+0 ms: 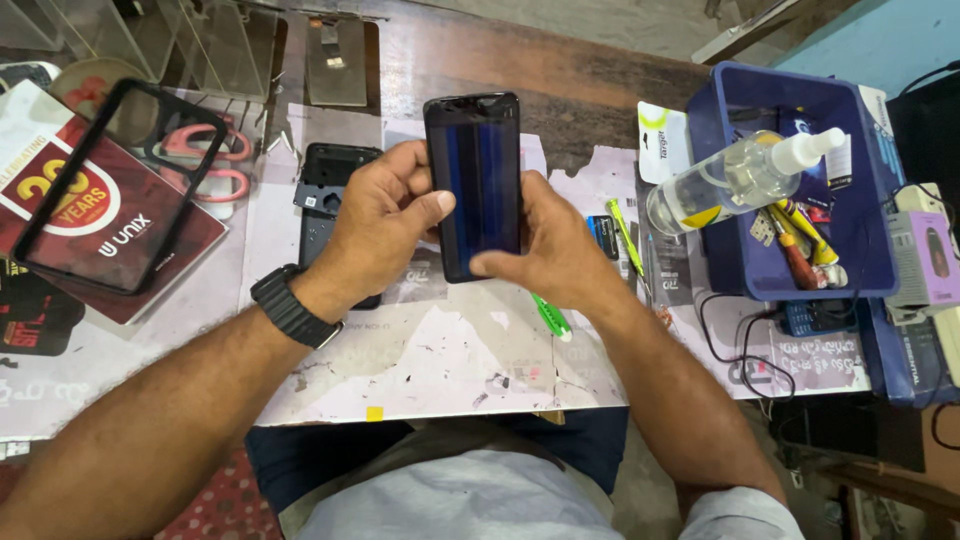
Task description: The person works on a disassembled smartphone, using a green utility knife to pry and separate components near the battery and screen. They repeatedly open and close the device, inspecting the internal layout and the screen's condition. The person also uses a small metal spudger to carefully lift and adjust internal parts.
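Holding a dark phone [473,185], both hands' grips pinch it, seemingly upright: left hand [375,225], right hand [550,250].

light: bright, even daylight | shadows: soft | glare: phone screen [473,185] | focus: sharp | edges: wide-angle stretch

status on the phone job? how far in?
Done: the black back shell lies apart on the bench, and an empty black case frame sits to its left. In hand: the left hand and right hand hold the smartphone screen-up; the display shows blue vertical bands. Left: phone and shell are not yet joined; the green tool lies under the right hand.
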